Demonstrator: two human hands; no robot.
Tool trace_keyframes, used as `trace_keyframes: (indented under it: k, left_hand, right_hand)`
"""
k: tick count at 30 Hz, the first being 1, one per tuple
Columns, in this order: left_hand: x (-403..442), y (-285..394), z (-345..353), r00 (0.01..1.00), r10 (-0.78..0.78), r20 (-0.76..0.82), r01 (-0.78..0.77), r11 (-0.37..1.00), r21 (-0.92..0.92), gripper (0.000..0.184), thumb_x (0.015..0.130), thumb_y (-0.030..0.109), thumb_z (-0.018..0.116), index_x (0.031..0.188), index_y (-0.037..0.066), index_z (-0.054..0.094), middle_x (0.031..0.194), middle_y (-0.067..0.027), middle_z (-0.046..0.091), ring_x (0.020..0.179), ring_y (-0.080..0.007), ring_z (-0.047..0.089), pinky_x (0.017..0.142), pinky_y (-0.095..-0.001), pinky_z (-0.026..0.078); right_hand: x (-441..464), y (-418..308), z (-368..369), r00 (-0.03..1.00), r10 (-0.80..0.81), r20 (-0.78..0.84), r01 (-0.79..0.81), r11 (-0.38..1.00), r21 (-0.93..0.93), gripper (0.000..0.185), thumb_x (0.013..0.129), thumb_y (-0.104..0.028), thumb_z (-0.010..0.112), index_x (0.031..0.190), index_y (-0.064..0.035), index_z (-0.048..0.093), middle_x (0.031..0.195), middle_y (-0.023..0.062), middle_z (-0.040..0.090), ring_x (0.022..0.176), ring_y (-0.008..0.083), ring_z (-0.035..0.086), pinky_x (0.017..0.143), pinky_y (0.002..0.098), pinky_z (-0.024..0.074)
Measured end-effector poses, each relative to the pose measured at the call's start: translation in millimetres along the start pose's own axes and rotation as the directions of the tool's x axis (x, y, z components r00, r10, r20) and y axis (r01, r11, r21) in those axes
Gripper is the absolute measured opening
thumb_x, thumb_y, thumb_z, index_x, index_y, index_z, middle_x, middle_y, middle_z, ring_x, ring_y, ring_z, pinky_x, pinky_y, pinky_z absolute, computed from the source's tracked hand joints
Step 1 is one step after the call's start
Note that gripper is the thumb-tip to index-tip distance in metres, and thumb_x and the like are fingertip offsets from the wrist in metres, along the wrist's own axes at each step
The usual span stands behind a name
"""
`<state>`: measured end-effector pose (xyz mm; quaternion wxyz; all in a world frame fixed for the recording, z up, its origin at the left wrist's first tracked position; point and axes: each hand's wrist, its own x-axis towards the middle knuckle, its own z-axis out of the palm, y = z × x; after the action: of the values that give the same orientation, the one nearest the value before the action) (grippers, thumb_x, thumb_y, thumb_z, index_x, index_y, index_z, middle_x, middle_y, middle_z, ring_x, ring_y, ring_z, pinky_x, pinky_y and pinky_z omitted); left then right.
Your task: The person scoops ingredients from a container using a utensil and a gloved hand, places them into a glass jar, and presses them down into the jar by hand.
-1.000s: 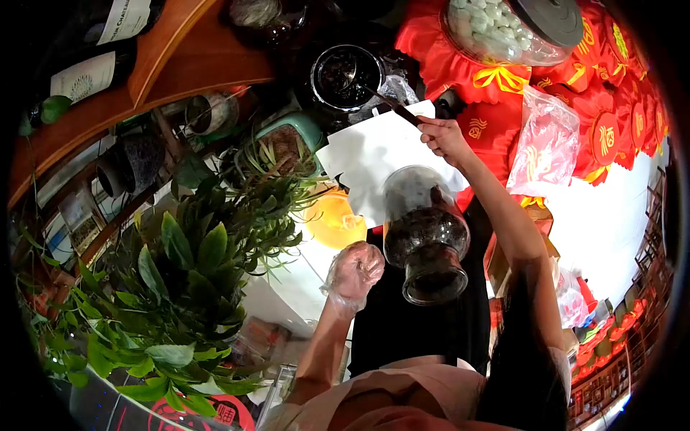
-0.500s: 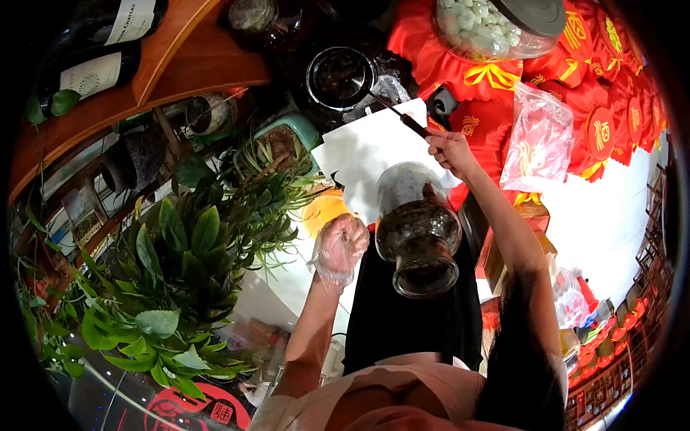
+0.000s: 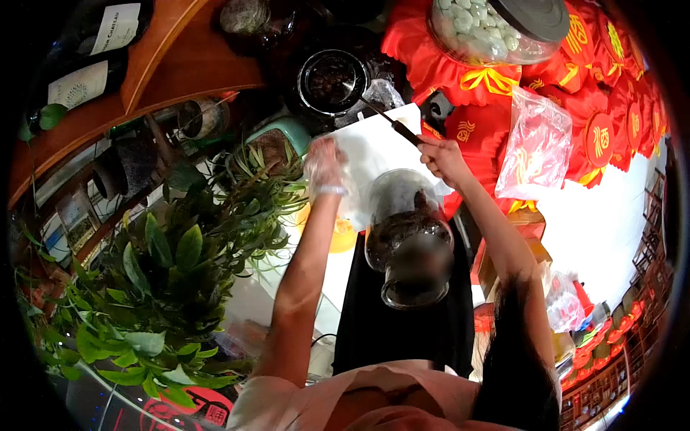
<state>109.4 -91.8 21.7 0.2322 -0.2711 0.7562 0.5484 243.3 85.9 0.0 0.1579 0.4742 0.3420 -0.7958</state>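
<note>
My right hand (image 3: 442, 161), bare, is closed around the dark grip of a long thin-shafted tool (image 3: 407, 132). The shaft reaches to the rim of a dark, wide-mouthed jar (image 3: 333, 52); the tool's far end cannot be made out. My left hand (image 3: 325, 164), in a clear plastic glove, hovers over the left edge of a white sheet (image 3: 384, 147), below the dark jar; its fingers are blurred. Between my forearms is a glass jar (image 3: 402, 215) with dark contents, apart from both hands; a blurred patch covers part of it.
Leafy plants (image 3: 172, 258) and a green pot (image 3: 287, 129) crowd the left. Red cloth-wrapped jars (image 3: 478, 136) fill the right, with a plastic bag (image 3: 535, 147) against them. A jar of pale stones (image 3: 467, 32) stands above. An orange item (image 3: 338, 233) lies beside my left forearm.
My gloved left hand has moved up, away from beside the glass jar, to the white sheet's left edge. My right hand keeps hold of the tool. The whole view has shifted slightly.
</note>
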Motion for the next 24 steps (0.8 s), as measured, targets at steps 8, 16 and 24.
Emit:
trace_keyframes:
  k: [8, 16, 24]
  left_hand:
    - [194.0, -29.0, 65.4, 0.856, 0.42, 0.301, -0.431, 0.26, 0.864, 0.036, 0.075, 0.024, 0.047, 0.108, 0.009, 0.05, 0.112, -0.0169, 0.047, 0.092, -0.0305, 0.053, 0.079, -0.036, 0.043]
    - [140.9, 4.2, 92.8, 0.922, 0.334, 0.194, -0.298, 0.293, 0.909, 0.087, 0.067, 0.053, 0.05, 0.13, 0.004, 0.015, 0.126, -0.022, 0.03, 0.109, -0.0356, 0.037, 0.09, -0.0396, 0.034]
    - [127.6, -9.1, 107.4, 0.854, 0.401, 0.332, -0.39, 0.072, 0.918, 0.072, 0.072, 0.052, 0.043, 0.13, 0.014, 0.022, 0.13, -0.0179, 0.026, 0.114, -0.0389, 0.029, 0.093, -0.0418, 0.031]
  right_hand:
    - [-13.3, -5.5, -14.6, 0.999, 0.034, 0.008, -0.034, 0.999, -0.02, 0.038, 0.076, -0.01, 0.053, 0.112, 0.0007, 0.047, 0.058, -0.0004, 0.046, 0.039, 0.0025, 0.032, 0.034, 0.0171, 0.0215]
    - [-44.1, 17.7, -21.1, 0.999, 0.032, 0.038, -0.034, 0.997, 0.063, 0.037, 0.078, -0.007, 0.052, 0.112, 0.0026, 0.046, 0.057, -0.002, 0.042, 0.041, 0.003, 0.031, 0.037, 0.0171, 0.0232]
    - [-45.0, 14.1, -12.7, 0.996, 0.085, 0.007, -0.085, 0.994, 0.07, 0.036, 0.078, -0.007, 0.052, 0.113, 0.0014, 0.047, 0.058, -0.0021, 0.041, 0.044, 0.0037, 0.032, 0.038, 0.0174, 0.0247]
